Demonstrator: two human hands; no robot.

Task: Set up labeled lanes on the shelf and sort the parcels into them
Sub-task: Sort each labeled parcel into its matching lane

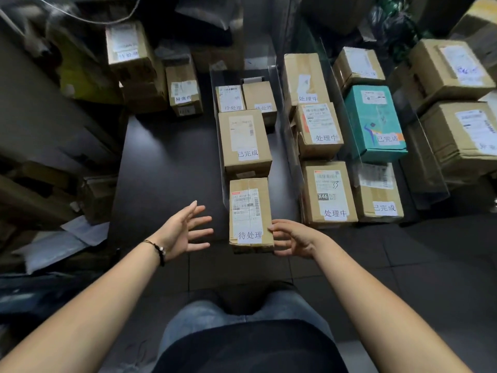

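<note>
The left hand (183, 232) hovers over the dark shelf (161, 157) with its fingers spread apart and straight; it holds nothing and stays a little left of the front parcel (250, 214). A dark bracelet (158, 249) sits on its wrist. The right hand (293, 238) has relaxed, slightly bent fingers, and its fingertips (271, 226) touch the right lower side of the same parcel without closing around it.

This front parcel is a brown carton which lies flat at the near end of the middle lane, with a white label (250, 235) reading 待处理. Just behind it in the lane lies a bigger carton (244, 141) marked 已完成, and behind that one two small cartons (230, 98) stand side by side.

A clear divider (290, 146) separates this lane from the next one on the right, where a carton marked 处理中 (328, 195) lies nearest. Further right is a teal box (373, 122) marked 已完成.
</note>
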